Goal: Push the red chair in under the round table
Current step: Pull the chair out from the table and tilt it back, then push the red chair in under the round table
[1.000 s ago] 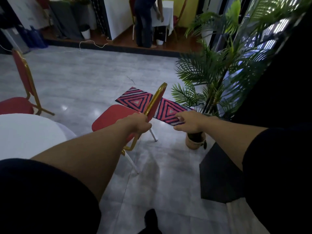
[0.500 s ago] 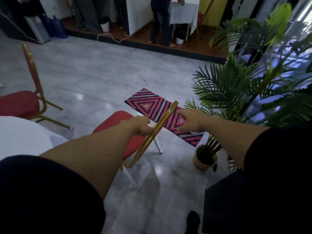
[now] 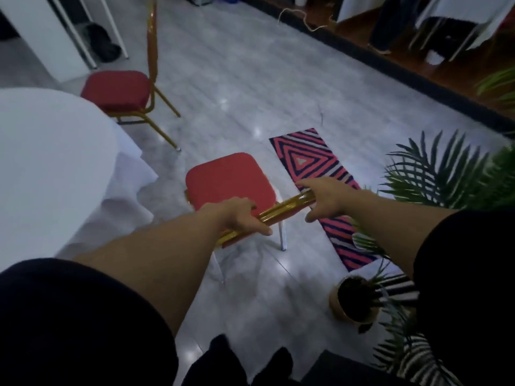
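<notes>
A red chair point(image 3: 228, 179) with a gold frame and white legs stands on the grey floor in front of me, its seat pointing away. My left hand point(image 3: 239, 215) is closed over the gold top rail of its backrest near the left end. At the rail's right end my right hand point(image 3: 326, 197) rests against the frame with fingers spread around it. The round table point(image 3: 41, 151), draped in a white cloth, fills the left side; a strip of floor separates it from the chair.
A second red chair point(image 3: 117, 90) stands beyond the table at upper left. A striped pink and dark rug point(image 3: 312, 162) lies right of the chair. A potted palm point(image 3: 354, 302) stands at the lower right. A person stands at the far top right on a raised wooden floor.
My view has swung left and down, bringing the table and second chair in. The chair's backrest now lies square across in front of me, and my right hand has reached the rail's end.
</notes>
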